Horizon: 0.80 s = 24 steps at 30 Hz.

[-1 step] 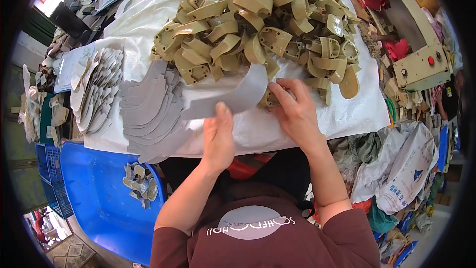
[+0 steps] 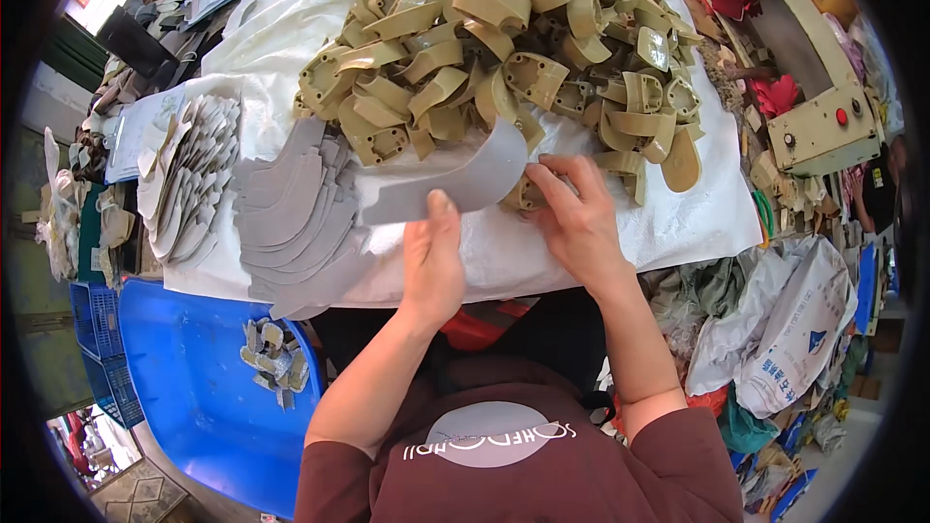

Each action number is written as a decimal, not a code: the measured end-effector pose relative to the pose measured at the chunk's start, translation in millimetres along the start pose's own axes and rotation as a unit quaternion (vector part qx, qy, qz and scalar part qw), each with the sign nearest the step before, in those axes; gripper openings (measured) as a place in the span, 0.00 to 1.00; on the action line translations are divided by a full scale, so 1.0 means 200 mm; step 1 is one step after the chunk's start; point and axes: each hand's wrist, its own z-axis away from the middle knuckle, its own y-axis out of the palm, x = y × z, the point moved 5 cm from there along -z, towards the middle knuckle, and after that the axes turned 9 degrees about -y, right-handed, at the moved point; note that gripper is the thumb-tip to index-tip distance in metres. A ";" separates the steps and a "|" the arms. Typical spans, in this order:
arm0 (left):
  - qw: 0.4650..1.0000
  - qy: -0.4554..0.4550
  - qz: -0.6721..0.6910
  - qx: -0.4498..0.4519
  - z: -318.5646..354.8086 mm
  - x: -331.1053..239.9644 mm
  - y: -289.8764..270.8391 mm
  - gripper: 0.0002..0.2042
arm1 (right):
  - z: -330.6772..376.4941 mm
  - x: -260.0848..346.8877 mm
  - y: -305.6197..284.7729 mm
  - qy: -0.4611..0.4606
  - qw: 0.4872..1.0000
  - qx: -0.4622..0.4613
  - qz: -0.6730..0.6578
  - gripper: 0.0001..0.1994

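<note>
My left hand point(image 2: 433, 266) grips a curved grey cover piece point(image 2: 448, 192) near its lower edge, thumb on top and fingers underneath. The piece bends upward to the right, its far end near the tan pile. My right hand point(image 2: 581, 223) is closed on a tan plastic shoe heel point(image 2: 526, 196), mostly hidden by the fingers and the grey piece. Whether cover and heel touch is unclear. Beyond both hands lies a large heap of tan heels point(image 2: 436, 63), some showing screw holes. Left of my left hand, similar grey covers point(image 2: 291, 223) lie overlapped in a fan.
White sheeting point(image 2: 668, 232) covers the table. A paler stack of cut pieces point(image 2: 194, 174) lies farther left. Below the table's left edge stands a blue tub point(image 2: 194, 426) with several small pieces inside. A beige machine frame with buttons point(image 2: 828, 131) and white sacks point(image 2: 799, 324) occupy the right.
My left hand and the grey cover piece have shifted slightly to the right. My right hand stays almost where it was, still closed on the heel.
</note>
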 end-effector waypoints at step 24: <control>0.987 0.039 0.030 -0.152 -0.07 -0.07 0.12 0.22 | 0.21 0.02 -0.02 0.147 0.959 -0.175 -0.168 0.26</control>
